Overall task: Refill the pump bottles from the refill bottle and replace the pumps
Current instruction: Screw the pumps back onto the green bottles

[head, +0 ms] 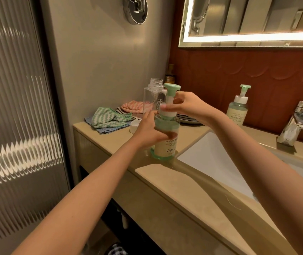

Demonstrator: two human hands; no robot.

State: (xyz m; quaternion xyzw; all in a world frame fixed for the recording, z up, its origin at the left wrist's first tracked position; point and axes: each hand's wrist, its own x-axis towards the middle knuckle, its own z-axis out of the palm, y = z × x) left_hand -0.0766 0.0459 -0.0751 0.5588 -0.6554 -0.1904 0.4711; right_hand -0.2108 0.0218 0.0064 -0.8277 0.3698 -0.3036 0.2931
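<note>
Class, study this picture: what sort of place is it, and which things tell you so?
Most likely a bathroom: a sink set in the counter, a tap behind it, a lit mirror on the wall, and a pump bottle of soap.

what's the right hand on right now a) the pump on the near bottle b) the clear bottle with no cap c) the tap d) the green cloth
a: the right hand pinches the white base of the pump on the pump bottle, which the left hand grips by its body.
</note>
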